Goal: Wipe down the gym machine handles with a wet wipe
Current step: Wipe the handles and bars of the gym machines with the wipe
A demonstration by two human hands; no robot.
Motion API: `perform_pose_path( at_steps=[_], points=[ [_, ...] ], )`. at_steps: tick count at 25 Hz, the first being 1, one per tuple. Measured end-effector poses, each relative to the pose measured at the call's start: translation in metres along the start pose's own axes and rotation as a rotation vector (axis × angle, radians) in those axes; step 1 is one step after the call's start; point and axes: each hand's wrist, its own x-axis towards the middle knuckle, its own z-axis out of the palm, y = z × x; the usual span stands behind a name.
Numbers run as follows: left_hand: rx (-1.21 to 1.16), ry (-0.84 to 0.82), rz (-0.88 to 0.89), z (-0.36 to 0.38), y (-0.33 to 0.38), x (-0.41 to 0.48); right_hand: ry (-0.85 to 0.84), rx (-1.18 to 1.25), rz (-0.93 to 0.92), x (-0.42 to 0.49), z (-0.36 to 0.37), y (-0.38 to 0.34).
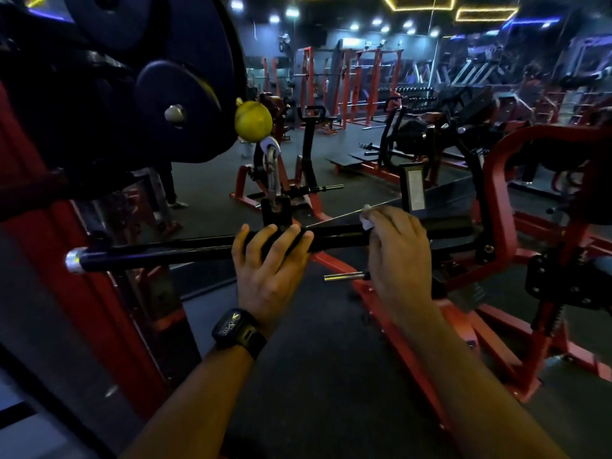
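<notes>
A long black cable bar (185, 250) with a chrome left end cap hangs level in front of me from a metal carabiner (272, 173). My left hand (268, 263), with a black watch on its wrist, grips the bar from below just under the centre swivel. My right hand (397, 250) wraps over the bar further right and holds a white wet wipe (367, 220) against it. Only a small corner of the wipe shows past my fingers. The bar's right grip (453, 226) continues beyond my right hand.
Black weight plates (172, 104) on a red frame (99, 293) fill the upper left. A yellow ball stop (253, 120) sits on the cable above the carabiner. A red machine (496, 200) stands at the right, its frame running along the dark rubber floor under my arms.
</notes>
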Motion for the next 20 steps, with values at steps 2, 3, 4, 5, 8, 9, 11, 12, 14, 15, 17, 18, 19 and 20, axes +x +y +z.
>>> perform_pose_path(
  at_steps=[2,3,4,5,8,9,11,12,14,15,17,18,19,20],
  points=[
    [0.006,0.015,0.013,0.003,0.0,0.001,0.008,-0.024,-0.128,-0.006,0.008,-0.015],
    [0.009,0.022,0.025,0.004,0.0,0.001,0.005,-0.029,-0.265,-0.012,0.012,-0.016],
    [0.01,0.025,0.034,0.005,-0.001,0.001,0.013,-0.02,-0.316,-0.012,0.015,-0.013],
    [0.01,0.029,0.036,0.007,-0.002,0.002,0.034,-0.002,-0.233,-0.007,0.015,-0.008],
    [0.017,0.045,0.04,0.008,-0.004,0.0,0.078,0.018,0.005,-0.001,0.014,-0.017],
    [0.023,0.053,0.05,0.009,-0.005,0.0,0.05,-0.017,-0.14,-0.007,0.019,-0.019],
    [0.028,0.053,0.055,0.007,-0.006,-0.001,0.028,-0.034,-0.306,-0.01,0.022,-0.002],
    [0.02,0.056,0.051,0.008,-0.006,-0.001,0.063,-0.008,-0.176,-0.006,0.02,0.011],
    [0.018,0.058,0.038,0.009,-0.005,-0.001,0.128,0.01,0.112,0.001,0.014,0.026],
    [0.016,0.052,0.038,0.009,-0.004,-0.001,0.091,0.002,0.068,0.001,0.014,0.025],
    [0.011,0.047,0.043,0.01,-0.003,0.001,0.013,-0.078,-0.207,-0.002,0.014,0.028],
    [0.013,0.045,0.039,0.01,-0.003,0.001,0.011,-0.066,-0.183,0.003,0.011,0.03],
    [0.014,0.043,0.033,0.01,-0.003,0.001,0.043,-0.034,-0.042,0.009,0.01,0.035],
    [0.014,0.043,0.029,0.01,-0.002,0.0,0.069,-0.006,0.093,0.013,0.008,0.039]
  ],
)
